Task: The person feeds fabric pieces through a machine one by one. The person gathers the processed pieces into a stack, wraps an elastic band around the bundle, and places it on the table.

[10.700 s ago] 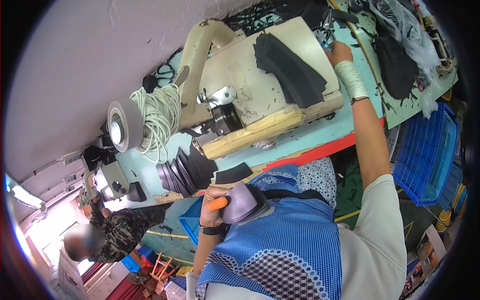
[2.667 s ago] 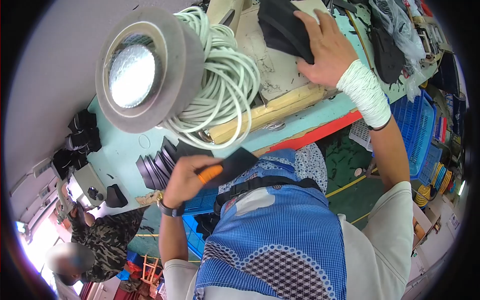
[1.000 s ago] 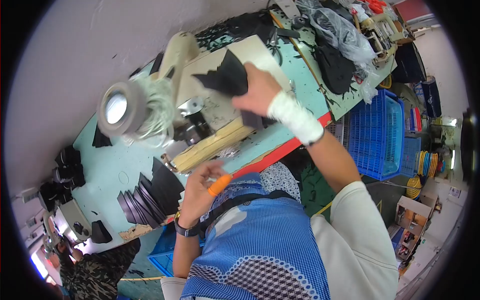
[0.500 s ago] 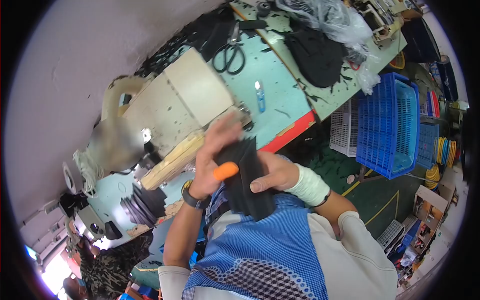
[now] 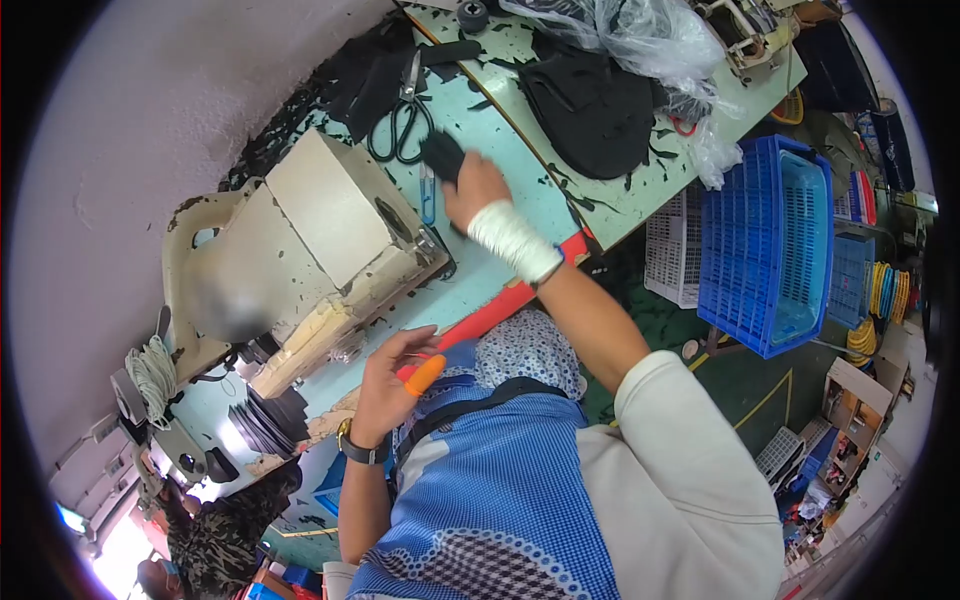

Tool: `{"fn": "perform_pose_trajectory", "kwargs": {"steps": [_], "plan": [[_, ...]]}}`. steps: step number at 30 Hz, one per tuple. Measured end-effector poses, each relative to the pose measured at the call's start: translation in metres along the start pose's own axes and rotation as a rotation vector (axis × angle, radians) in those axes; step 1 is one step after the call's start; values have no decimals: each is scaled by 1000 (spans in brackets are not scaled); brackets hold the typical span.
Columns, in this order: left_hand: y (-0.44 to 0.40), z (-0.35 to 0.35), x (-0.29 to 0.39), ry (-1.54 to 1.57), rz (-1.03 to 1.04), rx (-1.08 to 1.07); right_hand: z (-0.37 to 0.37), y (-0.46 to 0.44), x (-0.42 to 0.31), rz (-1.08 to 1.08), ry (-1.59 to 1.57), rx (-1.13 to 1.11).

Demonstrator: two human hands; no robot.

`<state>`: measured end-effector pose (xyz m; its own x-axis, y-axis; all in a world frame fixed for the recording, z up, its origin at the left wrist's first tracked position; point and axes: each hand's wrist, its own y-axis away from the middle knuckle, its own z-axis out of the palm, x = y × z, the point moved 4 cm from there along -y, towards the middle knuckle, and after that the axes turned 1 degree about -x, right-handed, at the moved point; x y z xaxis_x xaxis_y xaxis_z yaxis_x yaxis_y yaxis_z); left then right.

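My right hand (image 5: 477, 190), its wrist wrapped in white bandage, reaches over the pale green tabletop. Its fingers are closed on a small bundle of black fabric pieces (image 5: 442, 155), blurred by motion. Large black-handled scissors (image 5: 400, 130) lie just left of that bundle, and blue thread snips (image 5: 428, 196) lie just below it. Near my apron, my left hand (image 5: 385, 392) is empty, fingers apart, with an orange finger cot (image 5: 427, 374) on the thumb. In front of it is a cream sewing machine (image 5: 300, 260).
A stack of dark pieces (image 5: 270, 418) sits left of the machine. Black cut fabric (image 5: 590, 110) and a clear plastic bag (image 5: 660, 45) lie on the adjoining table. Blue crates (image 5: 745, 245) stand on the right. Another person in a camouflage top (image 5: 225, 530) is at lower left.
Both hands held the black pieces near my lap. My right hand has carried them forward onto the table, while my left hand has let go and lowered slightly. The view has shifted.
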<state>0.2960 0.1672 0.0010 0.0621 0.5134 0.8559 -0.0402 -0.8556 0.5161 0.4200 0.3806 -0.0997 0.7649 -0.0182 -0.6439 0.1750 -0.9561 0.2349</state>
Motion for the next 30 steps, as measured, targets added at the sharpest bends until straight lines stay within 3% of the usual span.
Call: {"fn": "perform_pose_trajectory", "kwargs": {"steps": [2,3,5,7,10,11,13,15,16,19,22,24,27,30], "plan": [[8,-6,-4,4,18,-7,-26,-6,15,-139,10,205],[12,-10,-12,34,-7,33,-36,3,35,-103,103,158],[22,-14,-26,98,-64,89,-61,49,106,-2,183,182],[27,-17,-36,149,-91,110,-114,99,170,378,373,271],[25,-21,-45,220,-152,161,-139,151,216,376,283,514],[21,-18,-44,175,-170,117,-132,143,183,210,88,487],[17,-11,-41,127,-194,35,-93,117,117,230,-252,72],[11,-9,-31,68,-180,10,-31,76,73,67,-361,-209],[12,-7,-28,14,-179,-27,-10,54,47,81,-174,-258],[30,-15,-35,-25,-189,33,27,4,-6,-4,75,-218],[56,-22,-54,-27,-222,139,25,-20,-10,-41,40,-236],[75,-29,-81,164,-253,294,22,-25,12,-52,-110,-241],[89,-32,-105,213,-307,372,16,-9,11,43,-70,-355],[94,-39,-115,223,-345,412,25,4,1,-9,40,-248]]}}
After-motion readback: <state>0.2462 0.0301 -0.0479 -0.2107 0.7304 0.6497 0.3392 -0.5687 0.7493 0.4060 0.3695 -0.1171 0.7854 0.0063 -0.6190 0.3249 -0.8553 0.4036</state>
